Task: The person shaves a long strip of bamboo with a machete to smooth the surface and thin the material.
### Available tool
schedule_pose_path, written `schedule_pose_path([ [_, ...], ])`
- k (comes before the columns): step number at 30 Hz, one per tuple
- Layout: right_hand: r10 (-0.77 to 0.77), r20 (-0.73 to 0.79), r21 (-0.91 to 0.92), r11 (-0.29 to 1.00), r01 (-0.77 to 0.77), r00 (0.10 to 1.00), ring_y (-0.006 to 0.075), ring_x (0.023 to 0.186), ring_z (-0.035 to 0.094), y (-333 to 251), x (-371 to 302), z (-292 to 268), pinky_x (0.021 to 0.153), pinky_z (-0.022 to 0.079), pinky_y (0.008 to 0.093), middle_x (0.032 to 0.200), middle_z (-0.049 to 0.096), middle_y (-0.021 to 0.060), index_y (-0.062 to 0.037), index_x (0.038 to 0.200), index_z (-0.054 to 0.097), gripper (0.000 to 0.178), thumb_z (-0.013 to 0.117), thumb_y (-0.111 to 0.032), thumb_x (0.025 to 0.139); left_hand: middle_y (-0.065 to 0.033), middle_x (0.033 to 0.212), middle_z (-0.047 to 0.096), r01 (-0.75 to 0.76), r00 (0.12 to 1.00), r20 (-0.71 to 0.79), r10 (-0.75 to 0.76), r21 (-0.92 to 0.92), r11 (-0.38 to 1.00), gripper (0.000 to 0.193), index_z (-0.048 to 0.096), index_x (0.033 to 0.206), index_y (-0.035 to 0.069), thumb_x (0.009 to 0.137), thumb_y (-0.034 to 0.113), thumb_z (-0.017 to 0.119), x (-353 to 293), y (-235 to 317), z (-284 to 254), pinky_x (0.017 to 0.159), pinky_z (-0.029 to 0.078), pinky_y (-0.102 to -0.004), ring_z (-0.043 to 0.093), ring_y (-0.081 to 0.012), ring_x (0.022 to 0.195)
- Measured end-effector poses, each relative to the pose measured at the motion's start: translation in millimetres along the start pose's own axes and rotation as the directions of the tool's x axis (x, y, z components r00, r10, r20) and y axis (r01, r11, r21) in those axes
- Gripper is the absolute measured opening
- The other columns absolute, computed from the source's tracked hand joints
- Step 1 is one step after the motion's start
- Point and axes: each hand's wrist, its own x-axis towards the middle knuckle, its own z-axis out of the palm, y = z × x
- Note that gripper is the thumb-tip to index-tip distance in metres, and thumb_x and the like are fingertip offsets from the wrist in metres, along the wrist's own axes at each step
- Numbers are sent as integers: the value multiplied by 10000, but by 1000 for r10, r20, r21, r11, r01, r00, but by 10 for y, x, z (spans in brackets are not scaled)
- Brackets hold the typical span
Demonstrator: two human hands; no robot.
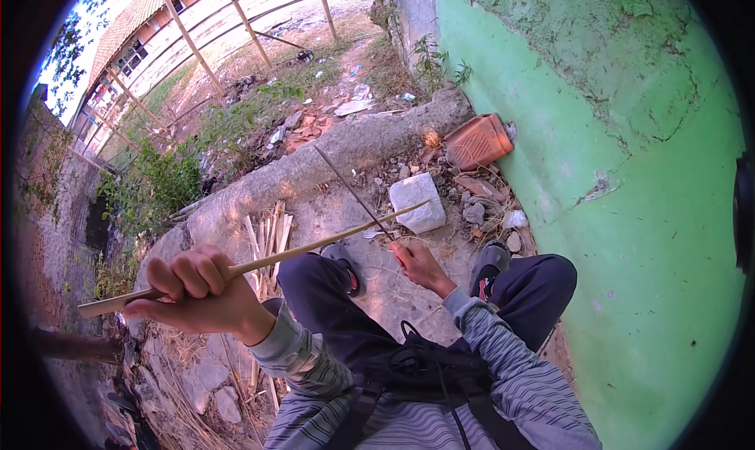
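A long bamboo strip (259, 259) runs across the person's knees, its far tip over a white stone (418, 202). The left hand (197, 293) is wrapped tight around its near end. The right hand (417, 265) is closed on the handle of a thin dark blade (354, 194), which crosses the strip. More bamboo strips (270, 234) lie on the concrete ground (346, 214), beside a green wall (629, 214).

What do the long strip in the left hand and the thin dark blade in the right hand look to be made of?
The strip looks like split bamboo or wood: pale tan, matte, straight-grained, like the slats below. The blade seems metal: thin, dark, dull, though it is too small to be sure.
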Motion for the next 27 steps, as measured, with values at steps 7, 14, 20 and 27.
schedule_pose_path([
  [7, 279, -104, 38, 960, -276, 955, 85, 415, 455, 407, 149, -216, 375, 345, 280, 548, 471, -14, -100, 676, 474, 632, 481, -611, 1047, 54, 483, 198, 3, 1000, -8, -3, 27, 1000, 597, 266, 716, 196, 1037, 683, 390, 7, 25, -53, 330, 72, -260, 98, -48, 386],
  [14, -5, -93, -67, 998, -1, 996, 94, 421, 451, 462, 129, -15, 392, 337, 276, 538, 451, -19, -95, 668, 479, 643, 504, -629, 1024, 56, 489, 191, 0, 999, -36, 0, -1, 1000, 596, 269, 721, 195, 1031, 683, 415, -28, 25, -47, 344, 80, -260, 107, -52, 389],
  [20, 327, -159, 33, 945, -326, 931, 85, 418, 437, 758, 189, -354, 385, 331, 274, 529, 444, -20, -117, 655, 463, 670, 478, -682, 1016, 56, 494, 194, -1, 997, -82, 3, 26, 1000, 596, 275, 720, 194, 1031, 681, 421, -14, 39, -66, 347, 80, -260, 102, -50, 396],
  [27, 79, -120, -23, 996, -82, 990, 93, 403, 424, 651, 151, -114, 383, 329, 277, 531, 449, -13, -111, 659, 468, 661, 487, -664, 1020, 55, 498, 191, -25, 996, -86, 33, 95, 995, 587, 267, 721, 195, 1047, 667, 389, -29, 46, -55, 340, 84, -265, 94, -50, 399],
])
